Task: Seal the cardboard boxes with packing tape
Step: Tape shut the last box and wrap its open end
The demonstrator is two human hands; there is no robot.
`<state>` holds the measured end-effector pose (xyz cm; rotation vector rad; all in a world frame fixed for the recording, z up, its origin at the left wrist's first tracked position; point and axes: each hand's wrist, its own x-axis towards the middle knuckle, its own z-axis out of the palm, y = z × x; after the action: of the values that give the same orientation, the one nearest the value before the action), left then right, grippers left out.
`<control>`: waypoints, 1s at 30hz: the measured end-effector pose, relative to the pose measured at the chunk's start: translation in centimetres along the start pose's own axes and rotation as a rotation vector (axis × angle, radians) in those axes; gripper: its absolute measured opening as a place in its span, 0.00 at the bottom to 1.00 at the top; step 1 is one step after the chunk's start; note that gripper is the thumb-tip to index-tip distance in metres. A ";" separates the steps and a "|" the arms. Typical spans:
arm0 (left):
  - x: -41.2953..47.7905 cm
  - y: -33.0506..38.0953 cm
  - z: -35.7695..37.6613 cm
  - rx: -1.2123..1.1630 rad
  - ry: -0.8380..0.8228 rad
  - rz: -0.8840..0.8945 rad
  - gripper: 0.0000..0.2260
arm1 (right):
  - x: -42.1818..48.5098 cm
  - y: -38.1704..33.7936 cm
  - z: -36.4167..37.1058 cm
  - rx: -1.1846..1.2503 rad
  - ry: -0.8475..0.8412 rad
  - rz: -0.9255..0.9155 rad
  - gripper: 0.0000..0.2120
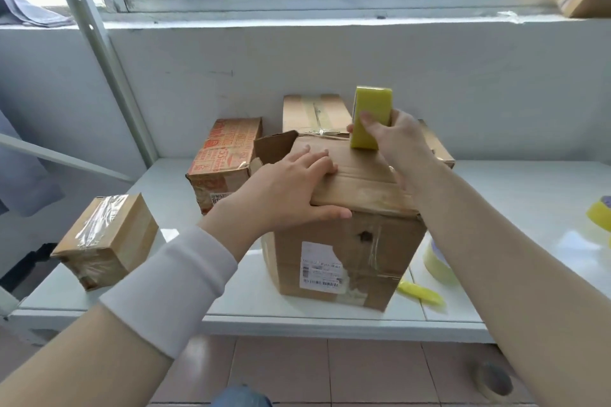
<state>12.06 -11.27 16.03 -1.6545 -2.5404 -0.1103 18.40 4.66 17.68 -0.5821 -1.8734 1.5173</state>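
Observation:
A tall brown cardboard box [347, 261] with a white shipping label stands at the middle of the white table. My left hand [291, 188] presses flat on its closed top flaps, thumb hooked over the front edge. My right hand [396, 145] grips a yellow roll of packing tape [368, 116], held upright on the far part of the box top. A strip of tape runs along the top seam toward the front edge. One side flap sticks up at the box's far left corner.
A small taped box [109, 238] sits at the table's left edge. A red-printed box [224, 162] and a taped brown box [314, 112] stand behind. More tape rolls [436, 264] [600, 213] and a yellow object [420, 294] lie at the right. A metal shelf post [99, 43] rises at the left.

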 end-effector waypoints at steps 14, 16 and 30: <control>1.0 0.0 -0.2 -0.002 -0.024 0.004 0.34 | -6.1 1.4 -0.9 -0.156 -0.007 -0.122 0.07; 1.1 0.0 -0.3 0.003 -0.029 0.000 0.34 | -6.0 0.8 -1.1 -0.171 0.006 -0.117 0.07; 0.8 0.1 -0.1 -0.027 -0.040 -0.035 0.33 | -12.3 -2.0 -2.3 -0.130 0.060 -0.041 0.15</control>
<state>11.83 -10.47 16.23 -1.6382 -2.6093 -0.1157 28.67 -2.76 17.35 -0.6376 -1.9363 1.3449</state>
